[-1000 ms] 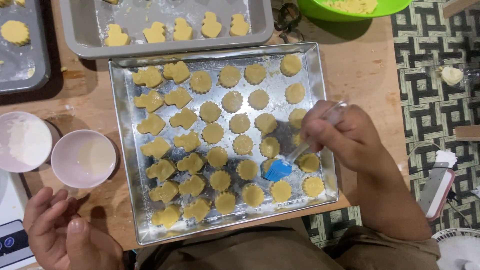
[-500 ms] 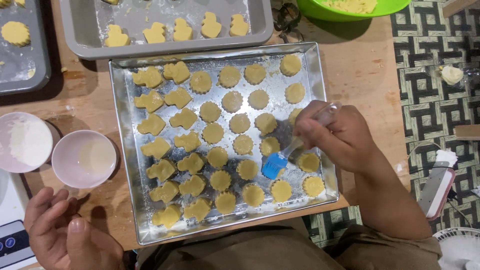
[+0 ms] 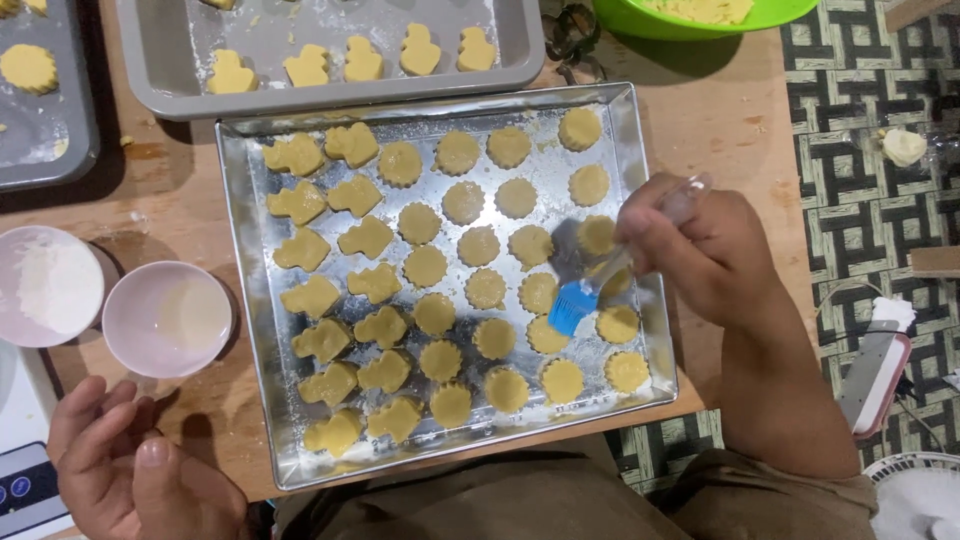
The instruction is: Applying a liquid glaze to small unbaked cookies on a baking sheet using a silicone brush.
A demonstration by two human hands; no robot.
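A wooden counter [image 3: 740, 110] carries everything here, set over a floor mat [image 3: 860, 190] with a dark-and-pale woven pattern. Biggest on it is the shiny silver baking tray [image 3: 250, 300], filled with rows of pale yellow raw cookies [image 3: 425, 265], round scalloped ones to the right and figure shapes down the left columns. Above it, touching its top edge, sits a grey baking pan [image 3: 160, 70] with a short row of figure-shaped dough pieces [image 3: 360, 58]. Another grey pan [image 3: 75, 120] shows at the far left corner with one round piece in it. A green bowl [image 3: 640, 20] peeks in at the top edge.

Left of the silver tray stand two small bowls, touching each other: a white bowl [image 3: 30, 250] with flour and a pink bowl [image 3: 125, 345] with a thin pale liquid.

The person's right hand [image 3: 700, 255] hovers over the tray's right side, its grip closed around the clear handle of a pastry brush [image 3: 600, 280]. The blue bristles [image 3: 572, 308] point down-left and rest between cookies in the lower right part of the tray, just beside one round cookie.

The left hand [image 3: 130, 470] rests at the counter's near left corner, just below the pink bowl, fingers loosely spread and holding nothing.
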